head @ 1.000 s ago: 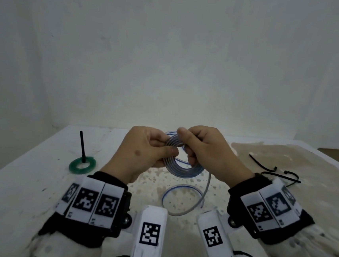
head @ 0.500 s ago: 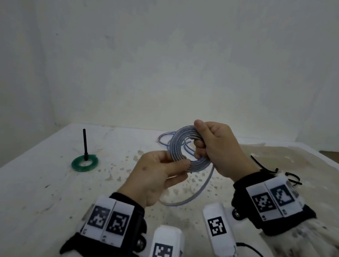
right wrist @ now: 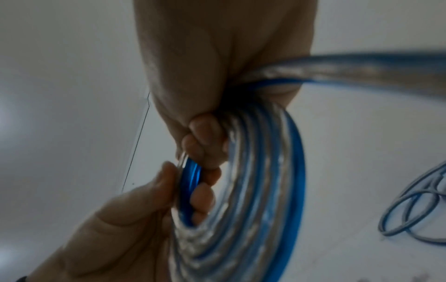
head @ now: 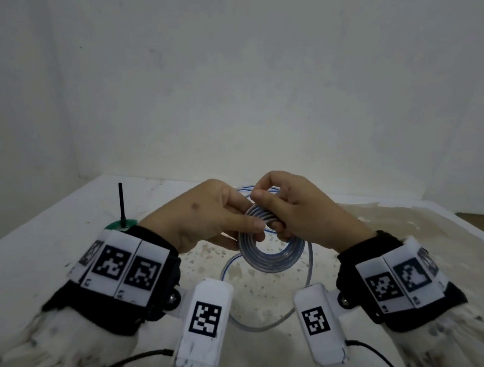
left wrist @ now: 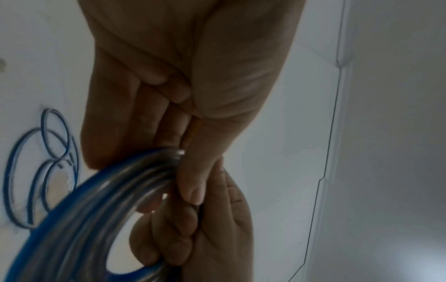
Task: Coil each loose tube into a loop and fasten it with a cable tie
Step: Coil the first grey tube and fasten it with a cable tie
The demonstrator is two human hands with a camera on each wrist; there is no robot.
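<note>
A coil of clear tube with a blue stripe (head: 269, 260) hangs above the white table (head: 36, 252), held at its top by both hands. My left hand (head: 249, 219) pinches the upper left of the coil between thumb and fingers. My right hand (head: 266, 197) curls round the turns from the right, fingers through the coil (right wrist: 265, 190). The tube's free tail (head: 265, 327) drops from the coil and loops on the table below. A second loose tube (head: 243, 188) lies in loops on the table behind the hands (left wrist: 41, 167). No cable tie shows.
At the left of the table, a green ring (head: 115, 224) lies around a black peg (head: 121, 201), partly behind my left wrist. A white wall (head: 243, 94) rises just behind the table. The table's right part is stained brownish (head: 437, 231).
My left hand rose from the coil's lower left edge to pinch its top beside the right hand. The coil now hangs below both hands, and the tail loop lies nearer me.
</note>
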